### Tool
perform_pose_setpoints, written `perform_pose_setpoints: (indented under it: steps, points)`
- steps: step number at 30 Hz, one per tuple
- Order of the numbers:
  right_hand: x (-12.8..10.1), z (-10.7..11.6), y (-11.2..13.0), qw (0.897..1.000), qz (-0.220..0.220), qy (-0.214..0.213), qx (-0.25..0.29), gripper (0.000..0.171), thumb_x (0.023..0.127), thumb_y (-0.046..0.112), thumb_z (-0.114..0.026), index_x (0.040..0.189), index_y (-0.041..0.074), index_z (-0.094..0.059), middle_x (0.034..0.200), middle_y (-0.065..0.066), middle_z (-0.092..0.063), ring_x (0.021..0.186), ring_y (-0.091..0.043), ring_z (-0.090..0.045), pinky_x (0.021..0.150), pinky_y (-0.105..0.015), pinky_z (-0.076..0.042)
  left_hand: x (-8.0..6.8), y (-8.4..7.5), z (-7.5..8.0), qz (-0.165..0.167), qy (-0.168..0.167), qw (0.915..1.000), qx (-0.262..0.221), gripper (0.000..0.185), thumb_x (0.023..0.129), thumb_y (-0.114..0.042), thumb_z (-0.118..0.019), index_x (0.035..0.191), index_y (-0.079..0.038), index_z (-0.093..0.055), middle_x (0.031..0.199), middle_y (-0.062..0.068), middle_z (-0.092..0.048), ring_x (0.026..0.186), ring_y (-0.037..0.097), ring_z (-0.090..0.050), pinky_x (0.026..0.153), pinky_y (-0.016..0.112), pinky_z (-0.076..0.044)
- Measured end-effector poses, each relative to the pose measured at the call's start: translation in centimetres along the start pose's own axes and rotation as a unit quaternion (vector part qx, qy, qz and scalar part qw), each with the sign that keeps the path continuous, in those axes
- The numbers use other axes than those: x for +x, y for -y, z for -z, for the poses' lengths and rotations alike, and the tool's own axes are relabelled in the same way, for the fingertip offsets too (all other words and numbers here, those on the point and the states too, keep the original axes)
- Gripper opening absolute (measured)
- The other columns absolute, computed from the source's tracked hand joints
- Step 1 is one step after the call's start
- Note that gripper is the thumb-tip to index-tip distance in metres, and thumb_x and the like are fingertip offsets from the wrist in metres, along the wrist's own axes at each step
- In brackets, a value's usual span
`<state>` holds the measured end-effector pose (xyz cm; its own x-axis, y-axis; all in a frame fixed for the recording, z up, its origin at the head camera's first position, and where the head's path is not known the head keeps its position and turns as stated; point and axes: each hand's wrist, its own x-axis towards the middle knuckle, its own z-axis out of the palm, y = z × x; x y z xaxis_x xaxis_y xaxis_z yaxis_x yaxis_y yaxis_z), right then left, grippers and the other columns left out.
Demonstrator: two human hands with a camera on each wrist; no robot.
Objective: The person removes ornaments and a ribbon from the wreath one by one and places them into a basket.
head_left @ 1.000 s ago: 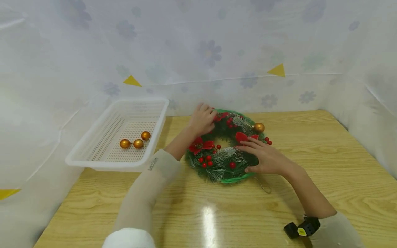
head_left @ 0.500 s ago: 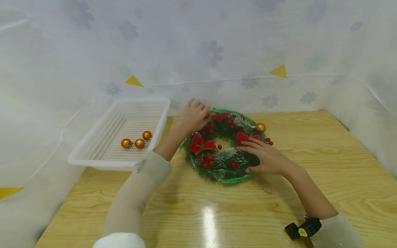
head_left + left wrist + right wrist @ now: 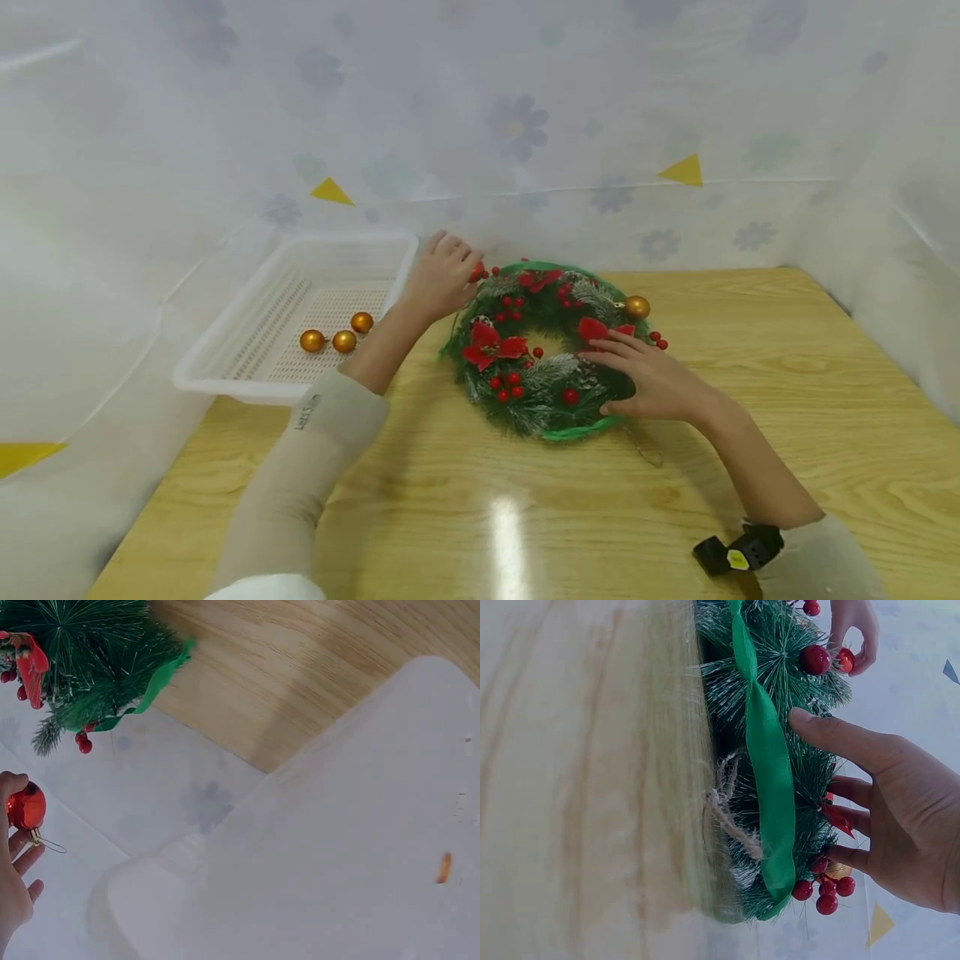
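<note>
Between thumb and fingers, my left hand (image 3: 437,279) holds a shiny red Christmas ball (image 3: 27,807) whose gold cap and wire hook (image 3: 51,844) stick out. That hand is in the air between the basket and the wreath. A green Christmas wreath (image 3: 525,414) lies on the table, trimmed with red poinsettias (image 3: 489,347), red berries, pine cones and a green ribbon (image 3: 772,780). One gold ball (image 3: 637,307) sits on its far right edge. My right hand (image 3: 654,381) rests on the wreath's right side, fingers spread and fairly straight, thumb towards the near edge.
A white plastic basket (image 3: 247,390) on the left holds three gold balls (image 3: 344,342). A twine loop (image 3: 647,446) trails from the wreath onto the wooden table (image 3: 435,508). White flowered sheeting (image 3: 600,108) encloses the back and sides.
The left hand has moved left from the wreath's far left edge towards the basket, bringing the red ball with it. The right hand has stayed on the wreath.
</note>
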<state>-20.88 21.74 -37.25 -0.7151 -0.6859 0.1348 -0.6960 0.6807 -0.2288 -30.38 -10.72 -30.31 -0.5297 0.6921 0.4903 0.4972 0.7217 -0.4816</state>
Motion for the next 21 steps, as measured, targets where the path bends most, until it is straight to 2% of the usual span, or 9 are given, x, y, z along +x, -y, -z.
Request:
perform_pose_setpoints:
  steps: [4,16,21]
  points:
    - [0.1,0.0,-0.1,1.0,-0.003,0.004,0.002,0.075,0.076,0.036,-0.074,0.138,0.01,-0.042,0.143,-0.015,-0.032,0.132,-0.041,-0.018,0.096,-0.062,-0.027,-0.9,1.0,0.5,0.006,0.014,0.9998,0.009,0.036,0.083,-0.027,-0.066,0.111,-0.005,-0.061,0.102,0.01,-0.063,0.101,0.028,-0.052,0.1,0.042,-0.032]
    - [0.1,0.2,0.0,1.0,0.0,0.006,0.004,0.074,0.076,0.037,-0.074,0.138,0.009,-0.043,0.142,-0.015,-0.033,0.131,-0.042,-0.019,0.095,-0.063,-0.028,-4.8,4.0,1.3,0.074,0.078,0.9942,0.002,0.041,0.081,-0.027,-0.068,0.114,-0.003,-0.06,0.106,0.013,-0.061,0.106,0.03,-0.05,0.104,0.044,-0.026]
    - [0.1,0.2,0.0,1.0,0.005,0.0,0.0,0.074,0.076,0.038,-0.073,0.137,0.009,-0.043,0.141,-0.017,-0.034,0.13,-0.043,-0.02,0.093,-0.064,-0.029,-6.5,5.4,1.7,0.104,0.085,0.9909,-0.003,0.043,0.083,-0.029,-0.068,0.114,-0.002,-0.058,0.105,0.015,-0.061,0.105,0.032,-0.05,0.102,0.046,-0.028]
